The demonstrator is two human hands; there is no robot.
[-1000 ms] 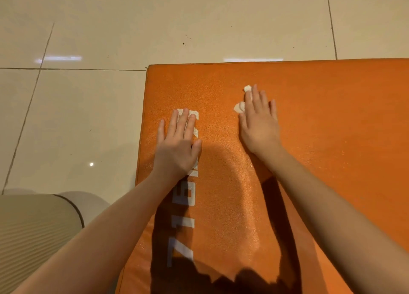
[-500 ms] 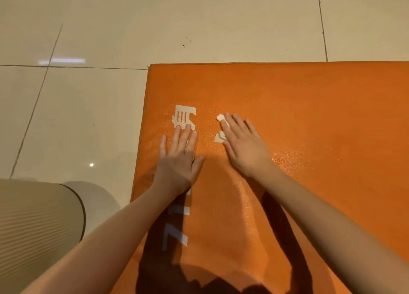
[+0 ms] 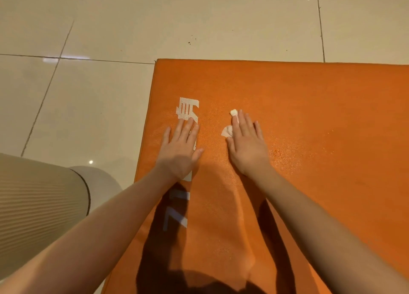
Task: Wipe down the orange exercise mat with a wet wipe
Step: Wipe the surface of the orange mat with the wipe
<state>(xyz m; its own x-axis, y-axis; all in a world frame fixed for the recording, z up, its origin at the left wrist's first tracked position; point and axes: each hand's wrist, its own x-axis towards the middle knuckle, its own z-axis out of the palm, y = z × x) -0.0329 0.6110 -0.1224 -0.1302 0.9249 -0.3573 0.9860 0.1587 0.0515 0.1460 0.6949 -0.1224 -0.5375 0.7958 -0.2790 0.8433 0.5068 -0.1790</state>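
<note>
The orange exercise mat [image 3: 309, 116] lies flat on a tiled floor and fills the right and lower part of the head view. White printed lettering [image 3: 187, 108] runs along its left side. My right hand [image 3: 246, 144] presses flat, fingers straight, on a white wet wipe [image 3: 228, 131]. Bits of the wipe stick out past my index fingertip and beside my thumb. My left hand [image 3: 180, 148] rests flat on the mat over the lettering, fingers straight, holding nothing. A damp sheen shows on the mat below my right hand.
Glossy beige floor tiles [image 3: 88, 105] surround the mat's left and far edges. A ribbed beige rolled mat [image 3: 39, 207] lies on the floor at the lower left, close to my left forearm. Small dark specks [image 3: 191, 40] dot the tile beyond the mat.
My right hand slid the wipe toward me and leftward from the far part of the mat, then held near the lettering. My left hand drew back a little, uncovering the top of the print.
</note>
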